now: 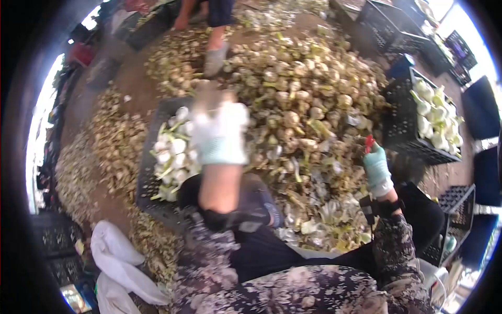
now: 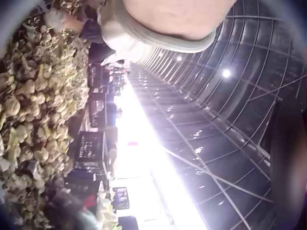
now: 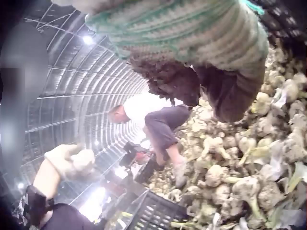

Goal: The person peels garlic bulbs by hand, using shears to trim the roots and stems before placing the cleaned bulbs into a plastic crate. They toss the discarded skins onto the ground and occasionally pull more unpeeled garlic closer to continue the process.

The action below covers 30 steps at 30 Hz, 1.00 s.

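Blurred in the head view, my left hand [image 1: 219, 131] in a pale glove is above the right side of a black crate [image 1: 144, 180] of white garlic bulbs [image 1: 179, 146]. In the right wrist view the same left hand [image 3: 72, 162] is raised with bent fingers; whether it holds anything is unclear. My right hand [image 1: 377, 170], in a green and white glove, grips a small red-handled tool [image 1: 369, 142] over the right side of the garlic heap [image 1: 314, 99]. Close up in the right wrist view, the right hand [image 3: 192, 48] has dark, soiled fingertips curled downward, with the tool hidden.
A second black crate [image 1: 400, 118] of white bulbs stands at the right. Another person's leg and shoe [image 1: 215, 58] are beyond the heap. White sacks [image 1: 117, 251] lie at lower left. More crates [image 1: 389, 26] line the far right, and loose garlic [image 1: 112, 152] covers ground at left.
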Each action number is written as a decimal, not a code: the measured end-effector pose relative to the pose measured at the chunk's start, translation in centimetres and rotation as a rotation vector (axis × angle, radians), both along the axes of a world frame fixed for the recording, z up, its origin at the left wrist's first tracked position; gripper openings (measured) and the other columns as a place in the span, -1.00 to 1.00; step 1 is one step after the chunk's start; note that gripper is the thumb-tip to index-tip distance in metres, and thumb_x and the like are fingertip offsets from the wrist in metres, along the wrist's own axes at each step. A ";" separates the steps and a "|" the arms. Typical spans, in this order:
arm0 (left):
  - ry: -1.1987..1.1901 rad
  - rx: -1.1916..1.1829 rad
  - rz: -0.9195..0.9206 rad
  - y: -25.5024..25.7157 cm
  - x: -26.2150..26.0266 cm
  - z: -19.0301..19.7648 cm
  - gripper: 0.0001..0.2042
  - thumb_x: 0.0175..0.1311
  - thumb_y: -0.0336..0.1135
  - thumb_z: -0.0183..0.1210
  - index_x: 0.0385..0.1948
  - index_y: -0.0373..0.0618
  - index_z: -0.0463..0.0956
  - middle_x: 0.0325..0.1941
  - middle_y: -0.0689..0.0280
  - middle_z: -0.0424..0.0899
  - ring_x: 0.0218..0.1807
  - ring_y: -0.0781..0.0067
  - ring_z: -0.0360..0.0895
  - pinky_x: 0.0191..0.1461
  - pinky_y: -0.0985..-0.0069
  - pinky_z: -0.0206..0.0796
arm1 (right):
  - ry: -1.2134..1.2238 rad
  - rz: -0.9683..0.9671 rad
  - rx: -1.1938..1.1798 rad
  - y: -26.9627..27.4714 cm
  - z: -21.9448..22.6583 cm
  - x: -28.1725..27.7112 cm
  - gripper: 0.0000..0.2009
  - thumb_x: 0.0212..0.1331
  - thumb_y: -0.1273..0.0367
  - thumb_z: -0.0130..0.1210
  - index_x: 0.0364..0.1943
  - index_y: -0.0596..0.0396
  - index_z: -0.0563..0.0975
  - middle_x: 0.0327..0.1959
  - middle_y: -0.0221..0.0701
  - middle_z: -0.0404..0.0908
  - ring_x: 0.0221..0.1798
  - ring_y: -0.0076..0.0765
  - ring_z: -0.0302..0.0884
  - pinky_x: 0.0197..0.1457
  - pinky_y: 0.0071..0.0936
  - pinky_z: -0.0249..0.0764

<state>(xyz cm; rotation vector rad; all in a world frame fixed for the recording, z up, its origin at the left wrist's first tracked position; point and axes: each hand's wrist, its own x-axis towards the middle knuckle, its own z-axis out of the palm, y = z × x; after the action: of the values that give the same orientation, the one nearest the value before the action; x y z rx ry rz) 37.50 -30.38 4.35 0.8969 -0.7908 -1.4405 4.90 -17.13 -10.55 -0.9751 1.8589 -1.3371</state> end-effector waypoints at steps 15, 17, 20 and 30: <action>-0.243 0.143 -0.156 1.0 -6.2 0.0 -0.60 0.00 -0.57 0.18 -0.05 -0.37 0.34 -0.05 0.17 0.47 -0.10 0.47 0.46 -0.05 0.63 0.34 | 0.681 0.363 0.552 -8.5 -6.2 10.5 -0.60 0.02 0.45 0.04 0.03 -0.07 0.40 -0.01 -0.26 0.43 -0.03 -0.10 0.42 0.03 -0.25 0.36; -0.214 0.186 -0.199 0.9 -5.3 -0.4 -0.61 0.02 -0.57 0.17 -0.05 -0.36 0.35 -0.06 0.16 0.48 -0.11 0.47 0.47 -0.04 0.61 0.35 | -0.571 0.118 0.267 -9.6 -11.2 7.5 -0.62 0.05 0.48 0.04 0.03 0.08 0.39 -0.04 -0.38 0.47 -0.10 -0.41 0.45 -0.06 -0.43 0.40; -0.212 0.232 -0.276 0.3 -4.5 -1.1 -0.61 0.06 -0.50 0.18 -0.03 -0.38 0.34 -0.07 0.13 0.50 -0.08 0.43 0.48 0.00 0.59 0.35 | -0.657 0.337 0.059 -9.2 0.6 7.9 -0.59 0.00 0.44 0.18 -0.01 0.16 0.39 -0.13 -0.34 0.51 -0.15 -0.51 0.47 -0.15 -0.58 0.42; -0.045 0.159 -0.571 -0.6 -3.9 -1.6 -0.63 0.11 -0.14 0.19 -0.15 -0.19 0.41 -0.31 0.27 0.58 -0.30 0.46 0.53 -0.21 0.57 0.44 | 0.148 0.491 -0.468 -8.9 14.6 13.0 -0.30 -0.26 0.59 0.26 0.13 0.11 0.26 0.08 -0.22 0.36 0.10 -0.23 0.32 0.10 -0.36 0.33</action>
<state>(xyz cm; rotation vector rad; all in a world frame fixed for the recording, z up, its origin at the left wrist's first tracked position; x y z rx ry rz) 33.59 -31.01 2.73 0.8618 -1.0300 -2.0086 17.94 -26.07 4.08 -1.6823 1.2885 -1.4333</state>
